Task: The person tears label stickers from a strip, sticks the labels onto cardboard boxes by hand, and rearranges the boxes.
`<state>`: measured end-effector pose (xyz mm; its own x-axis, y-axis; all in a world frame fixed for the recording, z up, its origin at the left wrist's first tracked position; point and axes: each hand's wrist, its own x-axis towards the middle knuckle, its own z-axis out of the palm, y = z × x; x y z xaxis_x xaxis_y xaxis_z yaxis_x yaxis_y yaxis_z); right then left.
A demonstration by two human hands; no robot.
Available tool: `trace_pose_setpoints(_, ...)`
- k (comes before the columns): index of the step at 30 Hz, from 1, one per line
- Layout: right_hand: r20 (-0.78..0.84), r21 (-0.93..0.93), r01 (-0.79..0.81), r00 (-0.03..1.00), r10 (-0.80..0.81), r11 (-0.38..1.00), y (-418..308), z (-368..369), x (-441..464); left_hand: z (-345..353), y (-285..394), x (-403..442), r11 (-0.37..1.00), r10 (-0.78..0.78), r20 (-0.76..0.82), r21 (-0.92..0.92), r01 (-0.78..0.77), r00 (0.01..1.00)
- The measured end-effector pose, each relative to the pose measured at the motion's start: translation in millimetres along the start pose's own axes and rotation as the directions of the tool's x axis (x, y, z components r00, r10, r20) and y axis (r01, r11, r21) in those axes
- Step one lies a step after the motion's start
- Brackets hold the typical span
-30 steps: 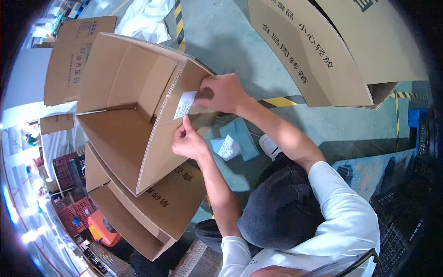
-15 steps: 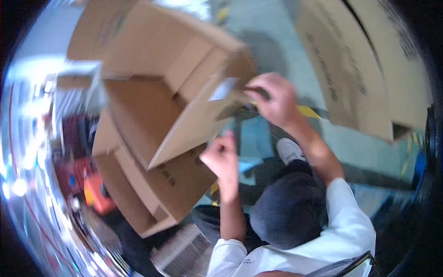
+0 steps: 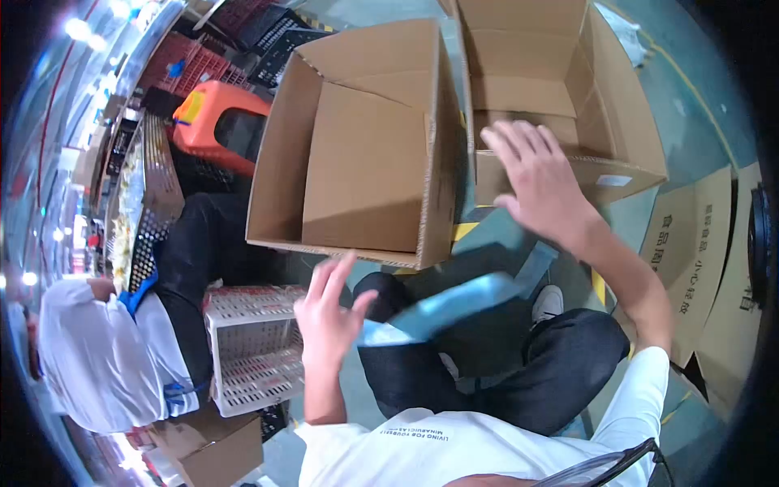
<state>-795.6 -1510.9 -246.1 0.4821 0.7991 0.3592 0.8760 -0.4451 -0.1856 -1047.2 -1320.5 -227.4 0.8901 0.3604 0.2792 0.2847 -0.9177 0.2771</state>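
- Head view: change noted first. Half a second ago both hands were held at a box wall beside a white label; now the label (image 3: 614, 180) sits clear of both hands, on the near wall of the right box (image 3: 523, 53).
- Meaning, as judged: label can be taken as stuck, both hands freed from it.
- Right hand (image 3: 540, 183): grip spread, nothing seen pinched. Held over the right box's near rim; contact cannot be told.
- Left hand (image 3: 331, 312): grip spread, fingertips near the left box (image 3: 284, 162) at its near edge. A blue sheet (image 3: 458, 308) is blurred just beside it; whether it is touched cannot be told.
- Boxes: both open-topped, side by side, only a narrow gap seen between them at the near end. Little finger room there.
- Edges: left box's near rim faces the knees; some floor (image 3: 495, 243) is left bare between, partly covered by the sheet and a second blue piece (image 3: 537, 269).
- Right side: bounded by flat cartons (image 3: 690, 260) lying apart from the right box.
- Left side: tight. Orange jug (image 3: 219, 122) by the left box, white crate (image 3: 256, 394) beside the left forearm, co-worker (image 3: 122, 357) beyond.
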Motion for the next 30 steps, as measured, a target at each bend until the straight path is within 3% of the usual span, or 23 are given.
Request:
trace_pose_setpoints(1, 0.057, -0.186, -0.101, 0.992, 0.113, 0.977, 1.8, 9.7, 11.0, 7.2, -13.0, 7.3, 0.997, -0.021, 0.102, 0.079, 0.013, 0.995)
trace_pose_setpoints(2, 0.162, -0.221, -0.132, 0.972, 0.17, 0.966, 16.1, 25.8, 17.8, 16.8, -24.4, 13.9, 0.991, 0.013, 0.202, 0.129, -0.04, 0.979)
trace_pose_setpoints(4, 0.257, -0.297, -0.161, 0.936, 0.242, 0.941, 42.5, 42.0, 22.2, 50.8, -51.9, 19.7, 0.979, 0.129, 0.168, 0.135, -0.153, 0.977)
trace_pose_setpoints(6, 0.318, -0.102, -0.05, 0.945, 0.081, 0.993, 52.9, 42.5, 16.5, 66.8, -62.0, 28.8, 0.967, 0.216, 0.065, 0.123, -0.223, 0.974)
trace_pose_setpoints(7, 0.344, -0.117, -0.045, 0.935, 0.083, 0.992, 57.6, 40.5, 13.7, 66.2, -61.9, 34.4, 0.96, 0.234, 0.058, 0.142, -0.24, 0.971)
trace_pose_setpoints(11, 0.275, -0.217, -0.029, 0.957, 0.089, 0.976, 61.6, 24.9, 6.9, 51.9, -59.3, 73.9, 0.97, 0.232, -0.101, 0.1, -0.222, 0.967)
trace_pose_setpoints(14, 0.371, -0.255, 0.019, 0.925, 0.08, 0.967, 63.7, 19.4, -2.9, 37.0, -60.3, 108.6, 0.951, 0.298, -0.112, 0.125, -0.284, 0.948)
trace_pose_setpoints(17, 0.44, -0.261, 0.027, 0.893, 0.094, 0.965, 61.3, 21.7, -14.6, 19.5, -65.3, 124.5, 0.97, 0.232, -0.116, 0.101, -0.221, 0.966)
trace_pose_setpoints(19, 0.397, -0.301, -0.024, 0.906, 0.149, 0.953, 53.7, 24.6, -18.8, 12.2, -67.4, 132.3, 0.982, 0.187, -0.071, 0.042, -0.185, 0.98)
trace_pose_setpoints(20, 0.361, -0.346, -0.051, 0.914, 0.184, 0.937, 47.8, 25.9, -18.2, 8.0, -62.6, 135.0, 0.978, 0.185, -0.006, 0.099, -0.184, 0.983)
trace_pose_setpoints(22, 0.129, -0.245, 0.031, 0.992, 0.001, 0.969, 13.3, 19.1, -23.5, 16.6, -55.0, 131.3, 0.963, 0.254, 0.027, 0.085, -0.256, 0.967)
trace_pose_setpoints(23, 0.113, 0.029, -0.047, 0.993, 0.043, 0.998, -12.1, 10.0, -25.6, 23.7, -51.3, 125.5, 0.977, 0.208, 0.054, 0.041, -0.21, 0.977)
trace_pose_setpoints(25, 0.34, 0.295, -0.103, 0.94, -0.004, 0.95, -46.2, -11.7, -26.4, 38.0, -43.0, 112.4, 0.992, 0.102, 0.276, -0.097, -0.078, 0.956)
trace_pose_setpoints(26, 0.496, 0.269, -0.105, 0.867, -0.044, 0.957, -55.6, -13.4, -28.1, 49.1, -44.1, 102.1, 0.988, 0.154, 0.339, -0.064, -0.141, 0.928)
trace_pose_setpoints(27, 0.649, 0.255, -0.078, 0.753, -0.111, 0.964, -63.6, -8.7, -28.8, 53.8, -39.6, 89.1, 0.98, 0.195, 0.359, -0.042, -0.193, 0.913)
trace_pose_setpoints(28, 0.692, 0.228, 0.009, 0.702, -0.168, 0.974, -72.4, -6.6, -34.2, 62.6, -40.7, 77.6, 0.969, 0.24, 0.34, -0.03, -0.244, 0.909)
trace_pose_setpoints(29, 0.771, 0.212, 0.024, 0.61, -0.182, 0.977, -81.0, -8.5, -34.4, 63.6, -43.9, 69.2, 0.949, 0.31, 0.241, -0.026, -0.313, 0.92)
trace_pose_setpoints(30, 0.715, 0.27, 0.04, 0.66, -0.228, 0.962, -82.0, 1.5, -45.5, 61.0, -45.7, 64.1, 0.955, 0.298, 0.21, -0.049, -0.294, 0.931)
